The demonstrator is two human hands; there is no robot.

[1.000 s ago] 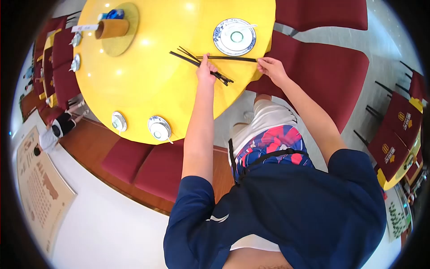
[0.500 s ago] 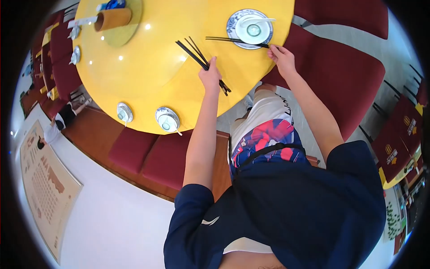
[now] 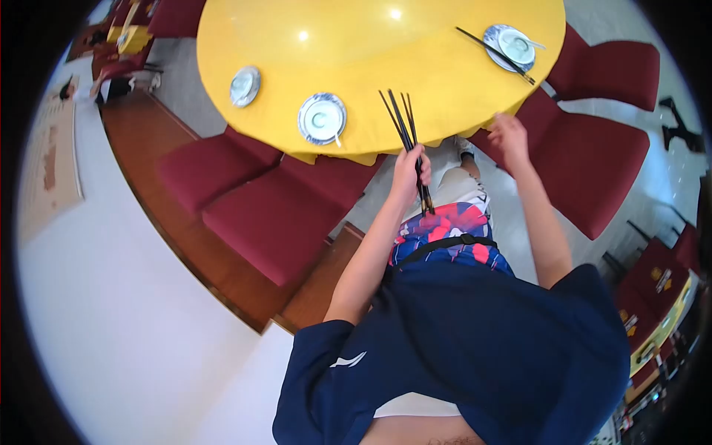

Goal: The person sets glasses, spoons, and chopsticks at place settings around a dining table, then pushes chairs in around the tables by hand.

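My left hand point(image 3: 410, 176) is closed round a bunch of black chopsticks point(image 3: 405, 127), their far ends fanned out toward the table edge. My right hand point(image 3: 509, 139) hangs just off the table edge with loosely bent fingers and nothing visible in it. Beyond it, a pair of black chopsticks point(image 3: 495, 55) lies slantwise across a blue-patterned plate point(image 3: 490, 34). That plate bears a pale bowl point(image 3: 515, 46) and a white spoon point(image 3: 536, 45). Nearer the left hand is a second blue-rimmed plate point(image 3: 303, 117) with a bowl and spoon.
The round table wears a yellow cloth point(image 3: 371, 59). Another place setting point(image 3: 245, 87) stands at its left. Dark red chairs point(image 3: 274, 215) crowd the left side, and more red chairs point(image 3: 593, 159) stand at the right. A person point(image 3: 111, 87) is far off at the upper left.
My right hand has let go of the chopsticks, which now lie over the plate, and drawn back. The left hand and its bunch have moved right and nearer my body. The view has shifted left.
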